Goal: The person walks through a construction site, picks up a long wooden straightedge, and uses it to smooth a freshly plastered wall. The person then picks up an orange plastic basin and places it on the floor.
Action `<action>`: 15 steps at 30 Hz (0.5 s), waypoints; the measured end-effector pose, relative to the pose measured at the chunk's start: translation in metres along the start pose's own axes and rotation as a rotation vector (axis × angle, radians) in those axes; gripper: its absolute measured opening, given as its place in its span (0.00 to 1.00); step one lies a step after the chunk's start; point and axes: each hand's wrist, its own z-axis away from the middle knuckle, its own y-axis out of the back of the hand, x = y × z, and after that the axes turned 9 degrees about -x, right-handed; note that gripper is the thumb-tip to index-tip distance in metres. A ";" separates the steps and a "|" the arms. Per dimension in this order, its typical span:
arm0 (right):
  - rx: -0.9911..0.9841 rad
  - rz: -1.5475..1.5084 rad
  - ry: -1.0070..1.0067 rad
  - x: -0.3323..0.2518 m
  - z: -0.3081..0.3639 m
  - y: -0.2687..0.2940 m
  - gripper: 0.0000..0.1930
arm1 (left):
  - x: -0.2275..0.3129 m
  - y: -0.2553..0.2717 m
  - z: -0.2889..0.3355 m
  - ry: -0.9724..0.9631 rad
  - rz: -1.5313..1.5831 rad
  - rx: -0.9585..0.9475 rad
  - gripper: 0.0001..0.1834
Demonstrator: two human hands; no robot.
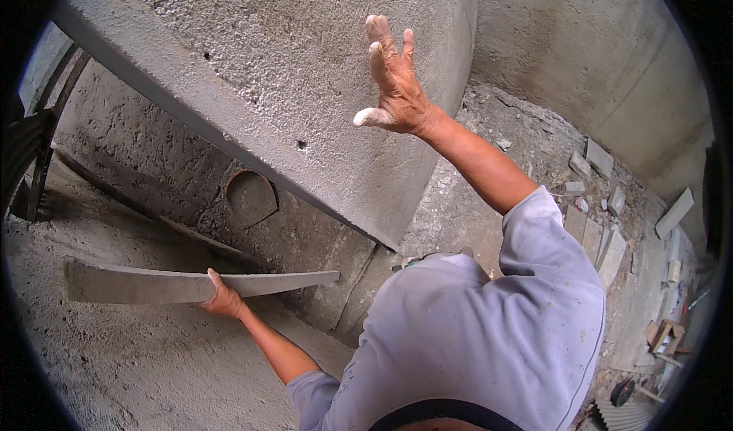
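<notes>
A long, narrow straightedge board (137, 284), grey with cement, is in my left hand (223, 293). My thumb lies over its upper edge, and the other fingers are mostly hidden behind it. Above it runs a rough, freshly plastered cement surface (267, 57) with a few small dark holes and a straight lower edge. My right hand (393, 80) is raised in front of this surface with fingers spread and whitened by dust. Nothing is in it; whether it touches the surface I cannot tell.
A round metal ring or rim (252, 198) lies beneath the plastered edge. Another rough cement surface (153, 355) spreads at lower left. Dark curved bars (38, 141) stand at far left. Broken slabs (599, 158) litter the floor on the right, near a small wooden frame (668, 335).
</notes>
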 end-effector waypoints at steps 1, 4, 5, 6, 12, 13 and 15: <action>0.006 0.017 -0.005 0.000 0.000 0.001 0.55 | 0.003 -0.001 0.001 -0.029 0.011 0.005 0.35; -0.006 0.034 -0.019 0.001 0.002 -0.001 0.55 | 0.007 -0.001 0.002 -0.082 0.022 0.015 0.34; -0.026 0.047 -0.035 0.000 0.004 -0.002 0.55 | 0.006 -0.001 0.003 -0.079 0.016 0.014 0.33; -0.045 0.060 -0.050 0.000 0.006 -0.003 0.56 | 0.006 -0.001 0.003 -0.075 0.011 0.014 0.31; -0.127 0.037 -0.108 -0.004 0.006 0.000 0.56 | 0.012 -0.003 0.010 -0.057 -0.010 0.016 0.36; -0.136 0.034 -0.115 -0.004 0.006 0.002 0.56 | 0.013 -0.003 0.011 -0.063 -0.004 0.018 0.36; -0.144 0.039 -0.110 -0.005 0.007 0.007 0.55 | 0.019 -0.002 0.012 -0.081 0.013 0.014 0.37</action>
